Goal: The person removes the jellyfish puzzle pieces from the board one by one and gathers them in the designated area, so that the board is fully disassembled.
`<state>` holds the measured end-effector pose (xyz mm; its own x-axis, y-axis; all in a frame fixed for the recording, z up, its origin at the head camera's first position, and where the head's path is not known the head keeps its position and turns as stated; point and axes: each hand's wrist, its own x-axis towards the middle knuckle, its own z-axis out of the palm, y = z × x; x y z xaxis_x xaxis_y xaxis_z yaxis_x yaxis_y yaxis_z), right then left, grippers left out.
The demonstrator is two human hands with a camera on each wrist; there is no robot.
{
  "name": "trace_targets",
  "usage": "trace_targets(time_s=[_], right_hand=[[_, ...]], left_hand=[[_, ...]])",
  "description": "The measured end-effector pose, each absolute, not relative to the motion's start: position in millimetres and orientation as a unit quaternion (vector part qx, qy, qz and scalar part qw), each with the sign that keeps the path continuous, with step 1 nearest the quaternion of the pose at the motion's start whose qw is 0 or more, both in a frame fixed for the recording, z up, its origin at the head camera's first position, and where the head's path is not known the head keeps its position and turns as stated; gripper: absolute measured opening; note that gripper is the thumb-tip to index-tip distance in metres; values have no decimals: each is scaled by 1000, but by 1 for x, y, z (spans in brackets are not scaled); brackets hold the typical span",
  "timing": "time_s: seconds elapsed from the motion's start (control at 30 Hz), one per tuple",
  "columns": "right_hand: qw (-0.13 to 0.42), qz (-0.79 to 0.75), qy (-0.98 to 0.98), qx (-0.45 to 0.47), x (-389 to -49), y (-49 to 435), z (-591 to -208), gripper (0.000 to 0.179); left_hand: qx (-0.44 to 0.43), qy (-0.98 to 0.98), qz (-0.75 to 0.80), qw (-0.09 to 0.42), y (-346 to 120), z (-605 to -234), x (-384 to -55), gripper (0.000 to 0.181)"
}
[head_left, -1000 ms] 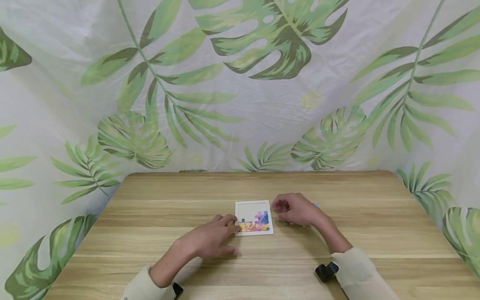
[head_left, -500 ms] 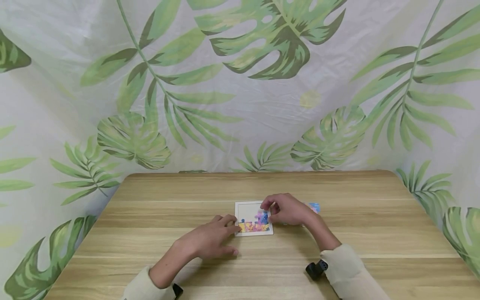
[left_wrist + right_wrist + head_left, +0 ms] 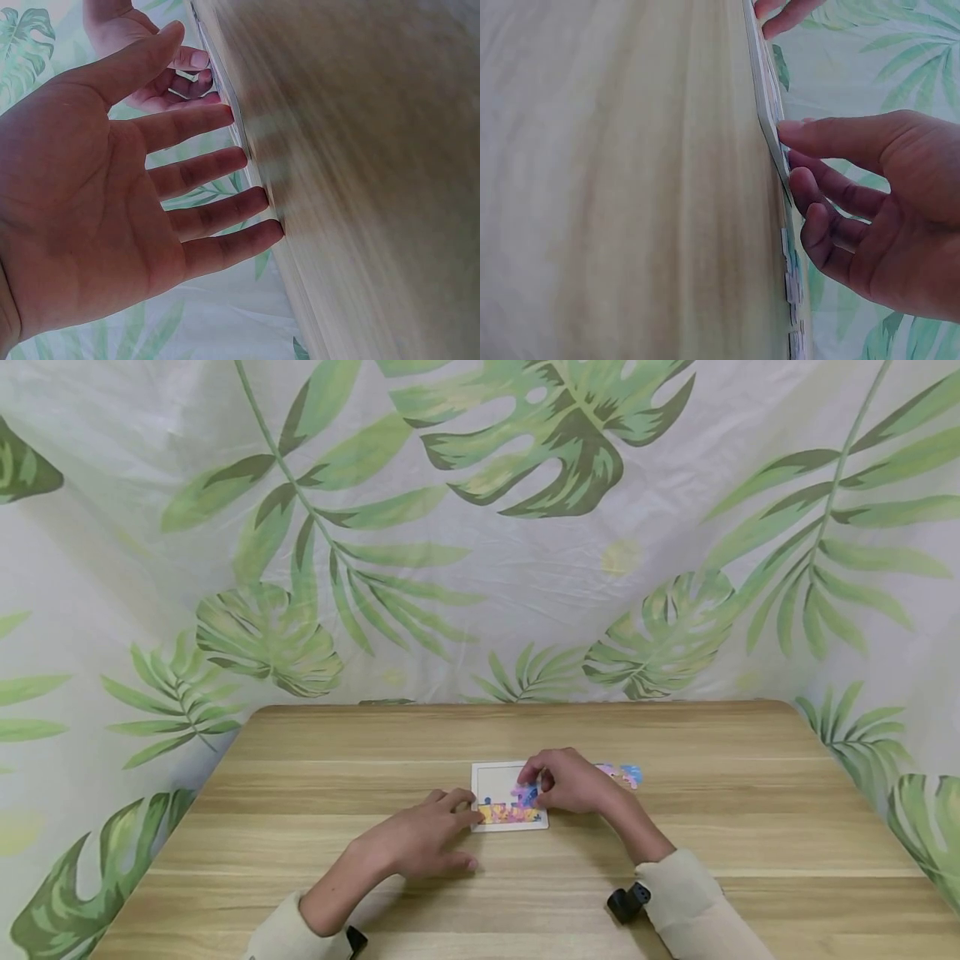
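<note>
A white-framed jigsaw puzzle tray (image 3: 510, 828) lies on the table, its lower rows filled with yellow and pink pieces and its upper left bare. My left hand (image 3: 420, 839) is spread at the tray's left side, with fingertips on the frame edge; the left wrist view shows its fingers (image 3: 202, 172) straight. Over the right side of the tray, my right hand (image 3: 570, 783) pinches a puzzle piece (image 3: 527, 793) with curled fingers and thumb, close on the board. Most of that piece is hidden. In the right wrist view, the thumb (image 3: 832, 139) touches the tray's edge.
Several loose puzzle pieces (image 3: 628, 774), pink and blue, lie on the wooden table (image 3: 375, 735) to the right of the tray, partly behind my right wrist. A leaf-print cloth (image 3: 525, 610) hangs behind the table.
My right hand has moved left from the loose pieces onto the tray's right side, uncovering more of those pieces. My left hand has stayed at the tray's left edge.
</note>
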<state>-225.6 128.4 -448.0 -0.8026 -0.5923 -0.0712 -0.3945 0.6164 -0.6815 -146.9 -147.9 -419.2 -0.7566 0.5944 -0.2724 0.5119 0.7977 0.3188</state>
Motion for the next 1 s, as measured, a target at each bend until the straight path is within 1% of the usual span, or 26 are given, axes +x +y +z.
trace_targets(time_s=[0.23, 0.5, 0.77, 1.0], right_hand=[[126, -334, 892, -278, -225, 126, -448, 33], [107, -316, 897, -290, -222, 126, -445, 18], [96, -328, 894, -291, -221, 127, -444, 17], [105, -341, 893, -275, -223, 132, -440, 16]], left_hand=[[297, 931, 113, 182, -148, -420, -147, 61], [294, 931, 114, 184, -146, -418, -148, 61], [294, 932, 109, 182, -146, -420, -147, 61], [294, 932, 111, 180, -146, -419, -147, 62]])
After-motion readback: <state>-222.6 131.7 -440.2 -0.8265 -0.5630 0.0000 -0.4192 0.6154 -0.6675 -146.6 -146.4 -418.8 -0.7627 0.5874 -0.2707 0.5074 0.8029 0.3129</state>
